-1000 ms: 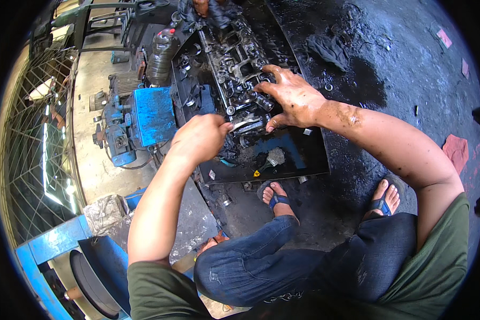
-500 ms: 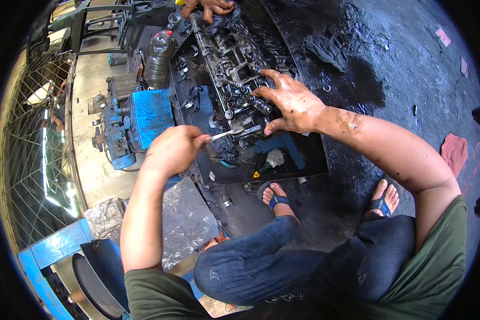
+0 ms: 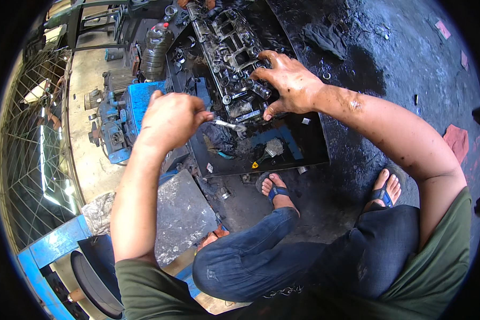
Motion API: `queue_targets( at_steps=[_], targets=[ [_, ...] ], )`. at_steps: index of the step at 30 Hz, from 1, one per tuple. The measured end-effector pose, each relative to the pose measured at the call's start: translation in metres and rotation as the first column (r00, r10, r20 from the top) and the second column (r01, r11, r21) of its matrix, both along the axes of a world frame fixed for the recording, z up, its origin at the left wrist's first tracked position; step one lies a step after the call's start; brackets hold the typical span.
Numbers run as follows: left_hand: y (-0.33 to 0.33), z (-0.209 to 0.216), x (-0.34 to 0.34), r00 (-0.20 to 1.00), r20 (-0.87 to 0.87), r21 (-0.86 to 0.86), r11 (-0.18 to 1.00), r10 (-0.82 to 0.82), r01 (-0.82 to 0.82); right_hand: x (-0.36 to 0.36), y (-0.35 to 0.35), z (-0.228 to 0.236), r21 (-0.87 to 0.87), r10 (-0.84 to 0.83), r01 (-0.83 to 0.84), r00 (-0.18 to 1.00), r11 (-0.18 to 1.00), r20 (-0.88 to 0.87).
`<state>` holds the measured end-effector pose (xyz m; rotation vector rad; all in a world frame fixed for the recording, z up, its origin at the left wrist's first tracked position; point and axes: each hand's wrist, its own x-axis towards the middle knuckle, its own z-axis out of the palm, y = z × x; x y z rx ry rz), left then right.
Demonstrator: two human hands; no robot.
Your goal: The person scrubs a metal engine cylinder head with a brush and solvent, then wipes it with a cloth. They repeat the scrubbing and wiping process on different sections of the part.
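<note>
My left hand (image 3: 176,116) is closed around a silver wrench (image 3: 228,125), whose jaw end points right, just short of the near end of a greasy engine cylinder head (image 3: 234,45). The wrench jaw appears apart from that metal part. My right hand (image 3: 289,85), stained with grease, lies against the cylinder head's near right corner. Its fingers are spread over the edge, and the thumb sits lower by the end face. The cylinder head rests in a dark, oily metal tray (image 3: 317,144). My palm hides part of its right side.
In the tray's near part lie a brush (image 3: 272,149) and dark rag (image 3: 218,140). Left stand a blue machine (image 3: 144,101) and a plastic bottle (image 3: 156,50). Another person's hand (image 3: 184,3) shows at the top edge. A dark cloth (image 3: 325,38) lies on the oily floor.
My left hand has raised and turned the wrench, whose jaw has come away from the cylinder head's end. My right hand stays on the part. The view has shifted, leaving less of the other person's hands visible.
</note>
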<state>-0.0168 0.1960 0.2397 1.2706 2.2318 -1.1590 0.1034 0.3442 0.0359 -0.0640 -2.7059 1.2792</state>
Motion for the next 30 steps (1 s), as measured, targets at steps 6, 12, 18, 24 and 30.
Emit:
queue_targets(
  at_steps=[6, 12, 18, 24, 30],
  targets=[
    [0.006, -0.016, 0.022, 0.993, -0.064, 0.142, 0.984, -0.096, 0.104, 0.002, 0.004, 0.003, 0.007, 0.023, -0.023, 0.999, 1.0, 0.022],
    [-0.004, -0.009, 0.02, 0.987, -0.15, 0.215, 0.972, -0.064, 0.095, -0.001, 0.004, 0.008, 0.078, 0.028, -0.03, 0.999, 0.996, 0.031],
    [-0.081, -0.038, 0.053, 0.962, -0.269, 0.363, 0.92, -0.046, 0.146, 0.006, -0.002, 0.002, 0.079, -0.018, 0.016, 1.0, 0.997, 0.024],
    [-0.139, -0.069, 0.075, 0.946, 0.066, 0.334, 0.886, 0.317, -0.32, 0.002, -0.004, -0.003, 0.119, -0.028, 0.029, 1.0, 0.993, -0.008],
    [-0.129, -0.09, 0.082, 0.932, 0.275, 0.631, 0.687, 0.237, -0.361, 0.003, -0.009, -0.01, 0.135, -0.062, 0.069, 0.997, 0.988, -0.051]
  ],
)
